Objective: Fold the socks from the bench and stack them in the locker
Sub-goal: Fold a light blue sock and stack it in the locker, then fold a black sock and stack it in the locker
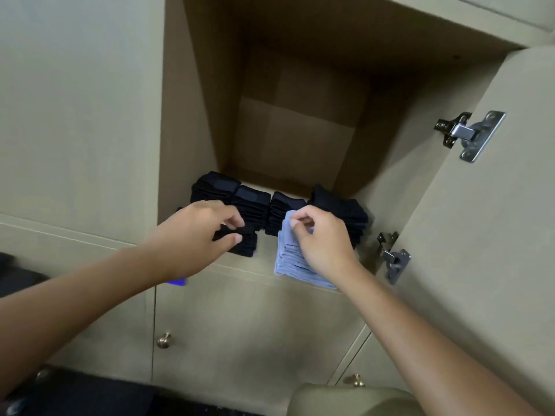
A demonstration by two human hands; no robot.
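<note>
Your left hand (195, 235) pinched a folded black sock (240, 235) between thumb and fingertips, setting it on a short black stack (244, 246) at the near left edge of the locker shelf (264, 267). Your right hand (322, 244) had its fingers curled on the top of the pale blue stack (289, 262), which stood at the near edge just right of the black one and hung slightly over the lip. Behind both hands, four taller black stacks (279, 205) ran in a row from left to right across the shelf. I judged the task well advanced, with most socks already folded and put away. Dark cloth (12, 274) showed at the far left, below your forearm, but I could not tell whether it was more socks on the counter.
</note>
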